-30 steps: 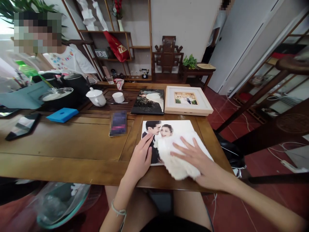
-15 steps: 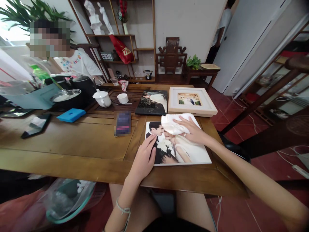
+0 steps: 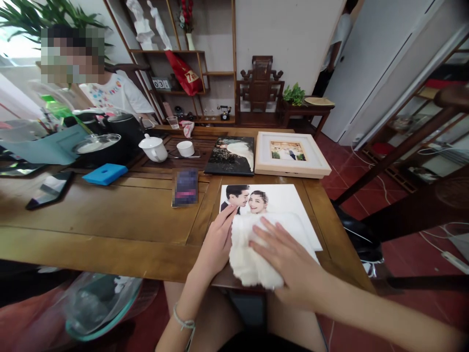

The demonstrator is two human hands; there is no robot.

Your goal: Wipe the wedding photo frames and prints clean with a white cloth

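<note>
A wedding photo panel (image 3: 300,205) lies flat at the right part of the table, showing a couple on a white ground. My left hand (image 3: 216,239) rests along its left edge, fingers stretched out and fingertips touching the picture. Under my right hand (image 3: 284,249) is a folded white towel (image 3: 245,249), spread across the panel's lower half and hanging over its near edge. The fingers of that hand lie over the towel and hold it against the panel; the thumb is hidden. The lower part of the picture is covered by the towel.
Behind the panel lie a dark photo panel (image 3: 234,156) and a light wooden frame (image 3: 262,164). Further left are a phone (image 3: 185,188), a blue block (image 3: 105,174), a white lidded cup (image 3: 154,149) and a small bowl (image 3: 185,148). A person (image 3: 117,93) sits across the table.
My right hand has drawn the towel from the panel's upper edge down toward me, uncovering the faces and covering the lower half. My left hand has stayed nearly in place.
</note>
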